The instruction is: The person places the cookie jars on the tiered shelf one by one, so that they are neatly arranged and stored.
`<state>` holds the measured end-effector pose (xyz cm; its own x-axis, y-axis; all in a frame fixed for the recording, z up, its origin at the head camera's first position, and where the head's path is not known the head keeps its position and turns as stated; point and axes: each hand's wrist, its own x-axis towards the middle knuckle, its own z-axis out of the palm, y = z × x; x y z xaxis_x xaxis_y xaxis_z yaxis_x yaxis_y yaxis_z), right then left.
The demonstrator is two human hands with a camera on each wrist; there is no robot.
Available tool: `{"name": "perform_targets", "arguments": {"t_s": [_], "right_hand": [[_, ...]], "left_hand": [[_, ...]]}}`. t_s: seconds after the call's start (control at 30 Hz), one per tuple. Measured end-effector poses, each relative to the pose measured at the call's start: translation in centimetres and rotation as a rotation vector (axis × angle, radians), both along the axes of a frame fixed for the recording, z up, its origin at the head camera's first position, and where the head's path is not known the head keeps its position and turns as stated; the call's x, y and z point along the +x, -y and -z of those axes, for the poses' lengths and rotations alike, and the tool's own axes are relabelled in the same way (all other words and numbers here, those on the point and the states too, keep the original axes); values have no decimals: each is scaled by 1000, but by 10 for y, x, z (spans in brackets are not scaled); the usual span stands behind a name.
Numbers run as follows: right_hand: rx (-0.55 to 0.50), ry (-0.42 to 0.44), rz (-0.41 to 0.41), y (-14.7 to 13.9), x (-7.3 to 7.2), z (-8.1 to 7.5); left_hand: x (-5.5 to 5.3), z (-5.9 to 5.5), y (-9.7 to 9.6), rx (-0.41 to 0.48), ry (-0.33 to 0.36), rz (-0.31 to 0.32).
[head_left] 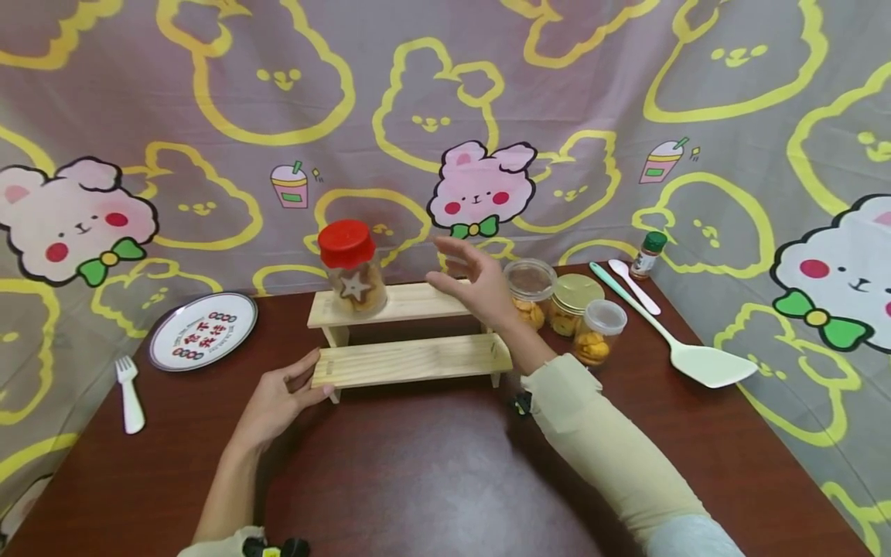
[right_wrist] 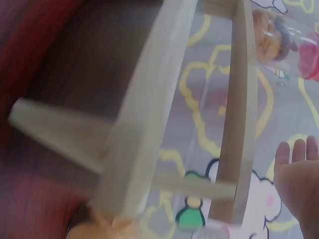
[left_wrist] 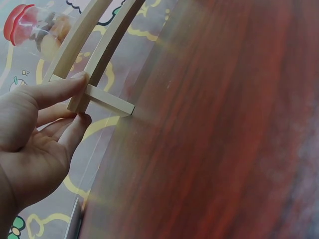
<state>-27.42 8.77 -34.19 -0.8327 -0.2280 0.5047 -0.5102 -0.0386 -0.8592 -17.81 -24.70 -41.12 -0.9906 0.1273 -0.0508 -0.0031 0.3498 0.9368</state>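
A two-tier wooden shelf (head_left: 418, 361) stands on the table. At its left end, my left hand (head_left: 277, 401) pinches the lower board between thumb and fingers; the left wrist view shows the thumb and fingertips on the board's end (left_wrist: 79, 102). A clear jar with a red lid (head_left: 353, 271) and a star-shaped window stands on the left part of the upper board. Over the right end of that board, my right hand (head_left: 479, 288) is raised with fingers spread and holds nothing. In the right wrist view its fingers (right_wrist: 299, 152) are apart from the shelf.
Right of the shelf stand a clear-lidded jar (head_left: 530, 286), a gold-lidded jar (head_left: 576, 298) and a smaller jar (head_left: 597, 333). Beyond them lie a spatula (head_left: 706, 365), a white spoon (head_left: 636, 288) and a green-capped bottle (head_left: 647, 255). A plate (head_left: 233, 325) and fork (head_left: 130, 394) lie left.
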Motion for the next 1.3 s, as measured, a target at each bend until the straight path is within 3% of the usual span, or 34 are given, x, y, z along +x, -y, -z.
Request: {"name": "perform_targets", "arguments": {"t_s": [0.2,0.5,0.7,1.3], "right_hand": [[42,-55,39,-28,8,6],[126,19,159,-74,11,2],[173,54,188,-102,9,0],[384,182,198,-124,1,-3]], "left_hand": [[0,1,1,7,-15,2],[0,2,1,21,-19,8],[0,2,1,10,-26,8],[-1,2,2,9,-30,0]]}}
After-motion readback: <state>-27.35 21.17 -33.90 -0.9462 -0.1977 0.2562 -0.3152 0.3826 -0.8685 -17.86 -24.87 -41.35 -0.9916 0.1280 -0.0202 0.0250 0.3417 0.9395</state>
